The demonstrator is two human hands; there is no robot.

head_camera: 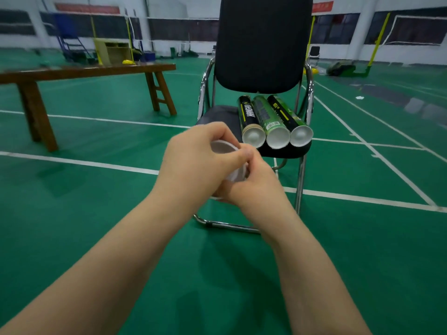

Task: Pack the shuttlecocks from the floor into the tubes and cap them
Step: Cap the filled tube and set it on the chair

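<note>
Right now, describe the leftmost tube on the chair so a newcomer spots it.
Find the black chair with chrome arms on the green court. Three tubes lie side by side on its seat. The leftmost tube is black with white lettering, and only it has a tan band at its near end.

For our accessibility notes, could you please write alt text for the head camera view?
The left hand and right hand grip white caps in front of a chair, where three tubes lie side by side on the seat, white ends toward the camera. A wooden bench stands at left.
</note>
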